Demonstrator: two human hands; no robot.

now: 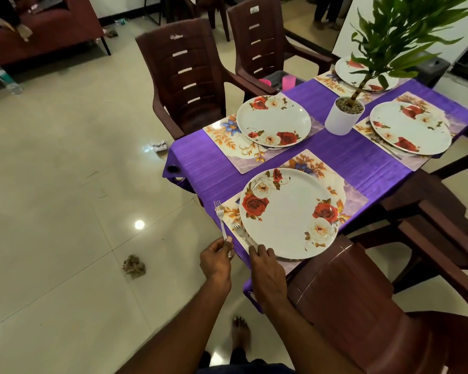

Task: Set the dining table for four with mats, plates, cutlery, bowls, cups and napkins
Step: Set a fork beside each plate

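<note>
left hand [216,259] grips a fork [220,217] — right hand [265,268] pinches another fork [241,233] beside the near plate [289,214].

A purple cloth table cover [335,157] with a faint woven streak lies matt. The round white rose-printed plates [289,214] look smooth and glossy, like melamine. The thin silvery metal forks [220,214] shine. The floral rectangular mats [243,149] look slick, laminated. The dark brown moulded plastic chairs [184,76] gleam dully; the cream floor tiles [65,171] are polished.
</note>
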